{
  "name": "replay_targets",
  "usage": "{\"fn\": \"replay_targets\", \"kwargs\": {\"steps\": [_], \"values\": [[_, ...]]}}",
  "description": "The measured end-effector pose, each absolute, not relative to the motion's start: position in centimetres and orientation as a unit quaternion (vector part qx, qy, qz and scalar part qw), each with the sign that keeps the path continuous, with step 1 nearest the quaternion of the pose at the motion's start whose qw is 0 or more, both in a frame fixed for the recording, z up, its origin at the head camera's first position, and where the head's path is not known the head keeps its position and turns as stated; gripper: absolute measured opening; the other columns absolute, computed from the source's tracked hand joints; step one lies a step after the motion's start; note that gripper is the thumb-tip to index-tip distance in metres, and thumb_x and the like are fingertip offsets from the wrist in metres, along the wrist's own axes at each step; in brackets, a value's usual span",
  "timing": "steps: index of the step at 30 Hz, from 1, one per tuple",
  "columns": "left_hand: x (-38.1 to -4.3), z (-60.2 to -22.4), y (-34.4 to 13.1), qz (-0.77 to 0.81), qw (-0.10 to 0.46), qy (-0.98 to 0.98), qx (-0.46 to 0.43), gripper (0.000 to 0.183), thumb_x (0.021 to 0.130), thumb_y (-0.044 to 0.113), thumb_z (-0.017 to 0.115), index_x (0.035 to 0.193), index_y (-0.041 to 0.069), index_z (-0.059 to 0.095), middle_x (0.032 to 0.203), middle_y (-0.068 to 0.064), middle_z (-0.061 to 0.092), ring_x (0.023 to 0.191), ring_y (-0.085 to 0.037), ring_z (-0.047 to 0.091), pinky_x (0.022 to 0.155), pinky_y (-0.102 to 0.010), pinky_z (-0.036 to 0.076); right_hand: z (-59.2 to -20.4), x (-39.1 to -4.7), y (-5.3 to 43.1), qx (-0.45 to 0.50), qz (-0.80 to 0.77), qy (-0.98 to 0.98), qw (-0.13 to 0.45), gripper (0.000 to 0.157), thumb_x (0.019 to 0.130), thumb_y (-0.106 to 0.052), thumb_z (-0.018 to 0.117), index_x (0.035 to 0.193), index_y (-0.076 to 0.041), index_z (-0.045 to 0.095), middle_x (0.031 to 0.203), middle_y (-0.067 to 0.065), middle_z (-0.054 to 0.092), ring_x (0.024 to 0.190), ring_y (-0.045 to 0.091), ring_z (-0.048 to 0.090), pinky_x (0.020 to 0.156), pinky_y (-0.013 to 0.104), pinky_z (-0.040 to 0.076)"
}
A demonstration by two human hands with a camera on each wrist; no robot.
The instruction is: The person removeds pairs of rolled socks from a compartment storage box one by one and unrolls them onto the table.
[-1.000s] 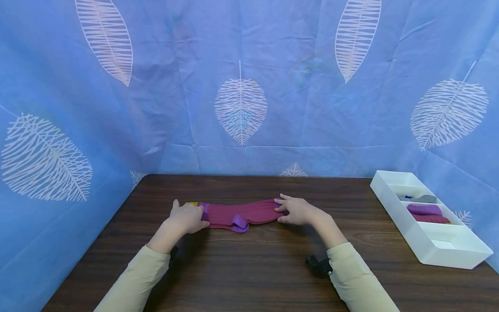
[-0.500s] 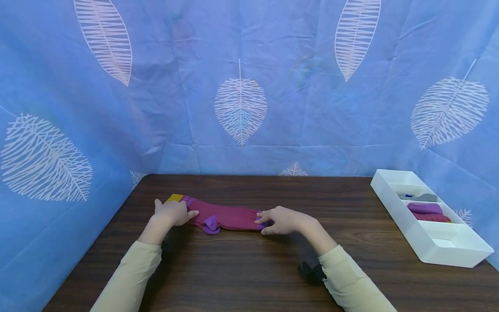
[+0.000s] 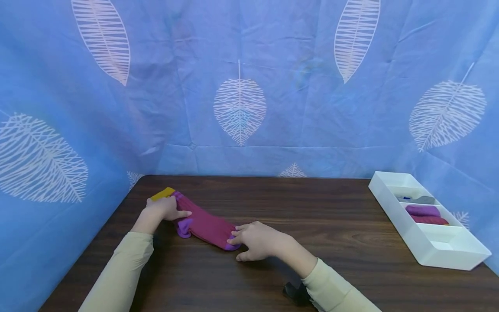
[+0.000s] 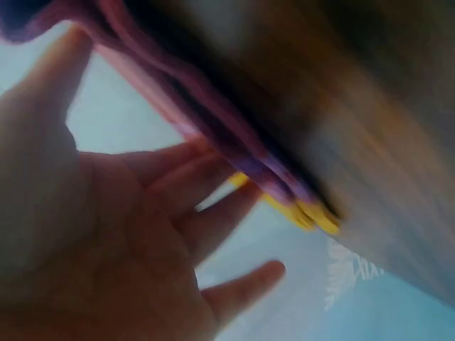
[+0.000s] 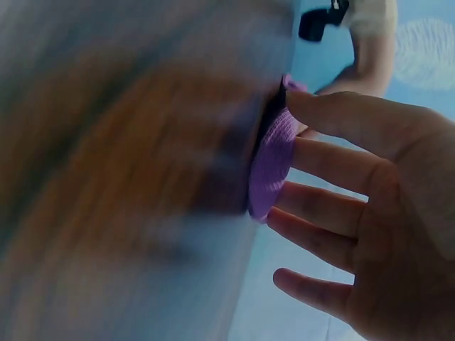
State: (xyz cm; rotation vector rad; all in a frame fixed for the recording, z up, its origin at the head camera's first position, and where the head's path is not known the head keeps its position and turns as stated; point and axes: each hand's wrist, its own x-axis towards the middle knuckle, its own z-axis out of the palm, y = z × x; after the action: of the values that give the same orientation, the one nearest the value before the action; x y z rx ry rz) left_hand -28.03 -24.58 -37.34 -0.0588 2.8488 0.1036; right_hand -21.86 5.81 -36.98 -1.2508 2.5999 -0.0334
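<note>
A pair of maroon socks (image 3: 206, 226), with purple heels and cuffs and yellow toes, lies slantwise on the dark wooden table (image 3: 312, 216), one sock on the other. My left hand (image 3: 161, 209) rests on the toe end, fingers extended over it. In the left wrist view, the two yellow toes (image 4: 306, 215) lie one on the other beyond the fingertips. My right hand (image 3: 259, 240) touches the purple cuff end with nearly straight fingers. The right wrist view shows those fingertips against the purple cuff (image 5: 272, 163).
On the right side of the table stands a white divided box (image 3: 425, 247). One compartment holds a grey item (image 3: 421, 199); another holds a folded purple item (image 3: 422, 211) and a maroon one (image 3: 429, 220). A blue leaf-print cloth (image 3: 296, 108) hangs behind the table.
Both hands have moved the socks leftward along the table. The cuff end has also swung nearer to me, turning the socks from level to slanted. The box has stayed in place.
</note>
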Motion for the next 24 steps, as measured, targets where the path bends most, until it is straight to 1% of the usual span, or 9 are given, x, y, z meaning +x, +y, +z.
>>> {"fn": "replay_targets", "kwargs": {"steps": [1, 2, 4, 5, 7, 12, 16, 20, 24], "values": [[-28.2, -37.4, -24.9, 0.035, 0.149, 0.988, -0.017, 0.071, 0.088, 0.064, 0.056, 0.107, -0.004, 0.062, 0.101, -0.016, 0.065, 0.118, -0.042, 0.053, 0.106, -0.074, 0.021, -37.0, -21.7, 5.5, -0.434, -0.002, 0.892, 0.126, 0.048, 0.093, -0.041, 0.063, 0.139, -0.029, 0.055, 0.15, -0.005, 0.047, 0.144, 0.016, 0.037, 0.116, 0.046, 0.031], [-28.4, -37.4, -25.3, 0.032, 0.153, 0.988, -0.012, 0.078, 0.087, 0.066, 0.056, 0.117, -0.006, 0.058, 0.111, -0.02, 0.064, 0.121, -0.044, 0.051, 0.106, -0.074, 0.022, -37.0, -21.5, 5.1, -0.439, 0.006, 0.89, 0.123, 0.049, 0.093, -0.042, 0.062, 0.14, -0.03, 0.054, 0.15, -0.005, 0.047, 0.144, 0.015, 0.037, 0.116, 0.044, 0.032], [-28.7, -37.4, -25.9, 0.022, 0.163, 0.986, 0.0, 0.092, 0.086, 0.069, 0.054, 0.134, -0.009, 0.045, 0.13, -0.026, 0.056, 0.129, -0.049, 0.044, 0.106, -0.074, 0.022, -37.0, -21.2, 4.4, -0.451, 0.022, 0.885, 0.117, 0.05, 0.093, -0.044, 0.062, 0.14, -0.031, 0.053, 0.149, -0.005, 0.047, 0.143, 0.014, 0.038, 0.115, 0.042, 0.033], [-28.8, -37.4, -26.3, 0.015, 0.168, 0.986, 0.006, 0.098, 0.086, 0.07, 0.053, 0.14, -0.01, 0.038, 0.138, -0.029, 0.05, 0.131, -0.051, 0.041, 0.106, -0.074, 0.022, -37.0, -21.1, 4.1, -0.457, 0.03, 0.882, 0.114, 0.051, 0.093, -0.045, 0.062, 0.141, -0.031, 0.052, 0.149, -0.005, 0.047, 0.143, 0.014, 0.039, 0.115, 0.041, 0.034], [-29.1, -37.5, -26.8, 0.004, 0.18, 0.984, 0.017, 0.102, 0.086, 0.072, 0.05, 0.145, -0.008, 0.032, 0.146, -0.032, 0.041, 0.136, -0.052, 0.034, 0.106, -0.075, 0.021, -36.9, -20.9, 3.3, -0.472, 0.041, 0.874, 0.109, 0.052, 0.092, -0.046, 0.062, 0.141, -0.031, 0.052, 0.149, -0.005, 0.048, 0.142, 0.013, 0.04, 0.114, 0.04, 0.035], [-29.4, -37.5, -28.1, -0.017, 0.18, 0.983, 0.043, 0.102, 0.087, 0.073, 0.046, 0.151, -0.003, 0.026, 0.153, -0.031, 0.029, 0.142, -0.048, 0.027, 0.108, -0.074, 0.017, -36.9, -20.2, 1.4, -0.501, 0.048, 0.857, 0.109, 0.056, 0.092, -0.049, 0.062, 0.143, -0.032, 0.049, 0.15, -0.006, 0.046, 0.142, 0.011, 0.039, 0.112, 0.042, 0.038], [-29.4, -37.8, -29.2, -0.028, 0.158, 0.984, 0.076, 0.097, 0.088, 0.071, 0.046, 0.153, 0.002, 0.025, 0.157, -0.027, 0.024, 0.145, -0.045, 0.023, 0.11, -0.072, 0.017, -36.9, -19.5, -0.1, -0.52, 0.051, 0.845, 0.115, 0.059, 0.091, -0.051, 0.062, 0.145, -0.033, 0.046, 0.151, -0.009, 0.044, 0.142, 0.007, 0.037, 0.111, 0.041, 0.039], [-29.5, -37.8, -30.1, -0.038, 0.137, 0.984, 0.108, 0.091, 0.089, 0.068, 0.048, 0.153, 0.007, 0.027, 0.158, -0.025, 0.023, 0.146, -0.046, 0.02, 0.11, -0.072, 0.016, -36.8, -18.9, -1.5, -0.535, 0.058, 0.835, 0.119, 0.062, 0.091, -0.051, 0.061, 0.147, -0.033, 0.043, 0.152, -0.012, 0.043, 0.142, 0.004, 0.036, 0.111, 0.039, 0.039], [-29.6, -38.0, -31.2, -0.045, 0.123, 0.984, 0.121, 0.089, 0.087, 0.069, 0.048, 0.153, 0.011, 0.029, 0.157, -0.026, 0.024, 0.146, -0.047, 0.017, 0.11, -0.072, 0.014, -36.8, -18.5, -2.9, -0.544, 0.055, 0.827, 0.131, 0.065, 0.091, -0.053, 0.061, 0.149, -0.034, 0.04, 0.153, -0.014, 0.04, 0.143, 0.001, 0.034, 0.112, 0.038, 0.038]]}}
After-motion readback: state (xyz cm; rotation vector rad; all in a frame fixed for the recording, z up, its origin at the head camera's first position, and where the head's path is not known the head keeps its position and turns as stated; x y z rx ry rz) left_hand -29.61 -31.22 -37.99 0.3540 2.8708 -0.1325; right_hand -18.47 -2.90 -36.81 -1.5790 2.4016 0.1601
